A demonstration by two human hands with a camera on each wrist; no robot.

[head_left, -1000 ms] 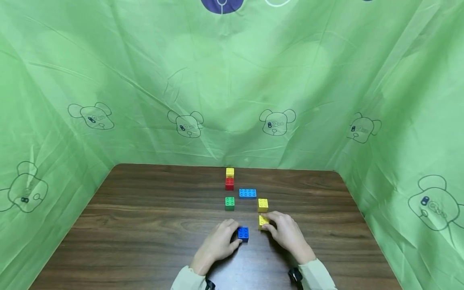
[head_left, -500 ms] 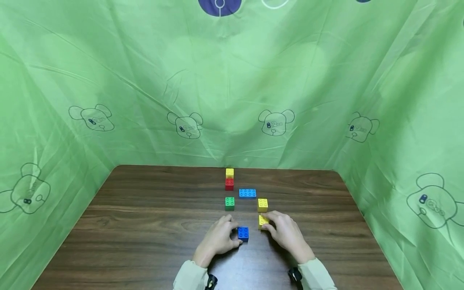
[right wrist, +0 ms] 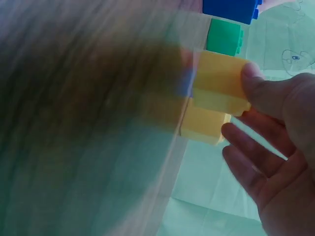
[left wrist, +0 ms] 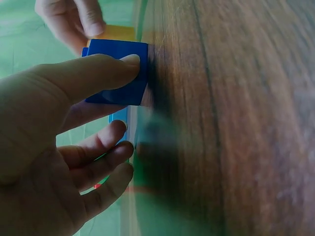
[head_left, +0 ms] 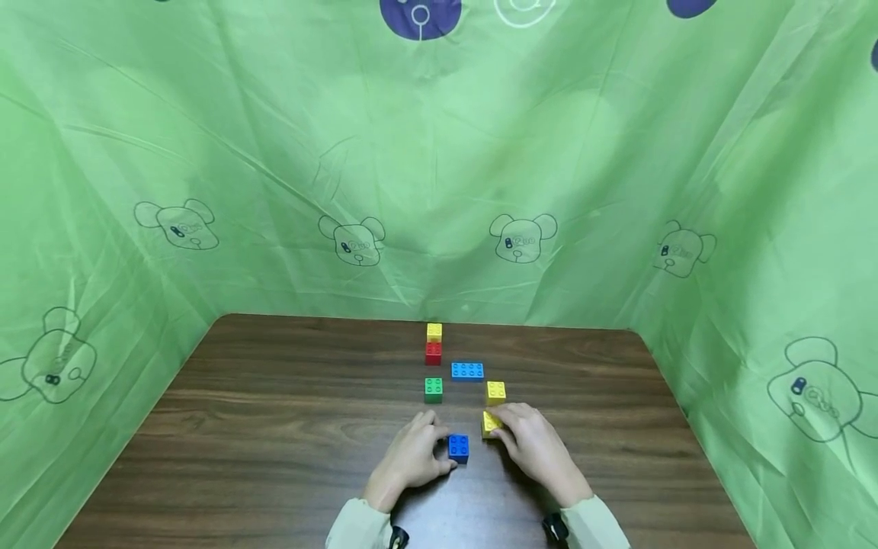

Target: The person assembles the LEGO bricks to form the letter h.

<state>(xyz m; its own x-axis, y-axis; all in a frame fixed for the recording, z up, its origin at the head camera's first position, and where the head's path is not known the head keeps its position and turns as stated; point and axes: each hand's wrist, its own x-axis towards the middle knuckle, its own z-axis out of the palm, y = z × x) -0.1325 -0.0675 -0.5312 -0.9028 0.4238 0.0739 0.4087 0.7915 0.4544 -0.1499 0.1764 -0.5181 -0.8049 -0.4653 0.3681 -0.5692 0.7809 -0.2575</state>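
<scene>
My left hand (head_left: pixel 411 455) pinches a dark blue toy brick (head_left: pixel 458 449) at the front middle of the table, its thumb on the near face. In the left wrist view the thumb lies across the side of that brick (left wrist: pixel 118 91), and the other fingers are loosely bent below. To the right, my right hand (head_left: pixel 538 446) holds a yellow brick (head_left: pixel 490 427) between thumb and fingers; the hand partly covers it. A second yellow brick (head_left: pixel 496 393) stands just beyond. The right wrist view has the held yellow brick (right wrist: pixel 219 73) tilted slightly.
A green brick (head_left: pixel 434 390) stands left of the yellow ones, and a long light blue brick (head_left: pixel 467 371) lies farther back. Behind are a red brick (head_left: pixel 434 354) and another yellow brick (head_left: pixel 434 332). A green cloth (head_left: pixel 439 168) surrounds the wooden table (head_left: pixel 274 427).
My right hand has shifted a little to the left with the yellow brick, closer to the blue one. My left hand's fingers have settled on the blue brick, which has stayed in place.
</scene>
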